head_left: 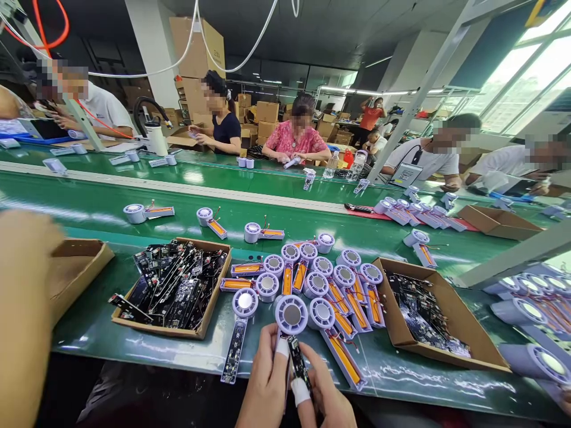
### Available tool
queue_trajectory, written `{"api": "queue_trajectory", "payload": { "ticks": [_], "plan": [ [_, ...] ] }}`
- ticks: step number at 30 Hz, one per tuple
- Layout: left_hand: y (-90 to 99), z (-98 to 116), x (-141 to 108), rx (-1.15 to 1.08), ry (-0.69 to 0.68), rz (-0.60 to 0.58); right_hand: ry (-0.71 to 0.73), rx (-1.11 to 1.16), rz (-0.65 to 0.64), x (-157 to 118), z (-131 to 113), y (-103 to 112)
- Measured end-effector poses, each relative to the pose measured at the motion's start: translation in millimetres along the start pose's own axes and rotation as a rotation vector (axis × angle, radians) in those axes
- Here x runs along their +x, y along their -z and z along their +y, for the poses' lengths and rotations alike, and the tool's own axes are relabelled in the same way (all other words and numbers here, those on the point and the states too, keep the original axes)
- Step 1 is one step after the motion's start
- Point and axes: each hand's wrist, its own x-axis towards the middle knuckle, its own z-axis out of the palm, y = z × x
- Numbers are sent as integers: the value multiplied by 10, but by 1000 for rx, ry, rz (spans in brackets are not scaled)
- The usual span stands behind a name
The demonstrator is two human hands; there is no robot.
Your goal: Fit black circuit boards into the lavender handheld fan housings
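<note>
Low in the middle of the head view, my left hand (266, 380) grips the handle of a lilac handheld fan (291, 315), its round head pointing away from me. My right hand (325, 389) pinches a narrow black circuit board (298, 359) against that handle; whether the board is seated inside cannot be seen. White wraps cover a digit on each hand. Just left lies a fan with a board in its handle (234, 351). Beyond and to the right, several fans (343, 321) with orange batteries and thin wires in their open handles lie in a heap.
Cardboard trays of boards stand left (203, 333) and right (486, 359). A co-worker's blurred arm (22, 309) reaches in at far left over another carton (82, 279). Single fans lie along the green conveyor belt (178, 238). Several people sit across it; a metal post (419, 77) slants at right.
</note>
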Motion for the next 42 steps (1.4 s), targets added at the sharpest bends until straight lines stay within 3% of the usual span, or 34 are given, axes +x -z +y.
{"api": "queue_trajectory", "payload": {
  "ticks": [3,6,10,14,21,24,28,30,36,42],
  "plan": [
    [-18,43,-17,-138,48,12,146,-114,81,26,54,-46],
    [-65,-2,-35,-132,29,79,293,-247,107,32,137,-125],
    [-134,-134,-45,-22,-110,199,381,-462,114,35,240,-210],
    [-175,-200,-49,29,-264,219,434,-587,64,61,294,-227],
    [-110,-111,13,-115,-98,149,470,-760,-52,74,259,-129],
    [-44,-121,75,-186,-36,54,448,-636,-126,113,198,-45],
    [-8,-153,106,-257,24,58,252,-104,-337,174,171,31],
    [-13,-150,85,-250,26,78,142,122,-383,168,209,23],
    [-9,-137,6,-117,78,112,-68,421,-299,-4,332,-173],
    [24,-164,0,8,50,106,-126,516,-218,-88,324,-267]
  ]
}}
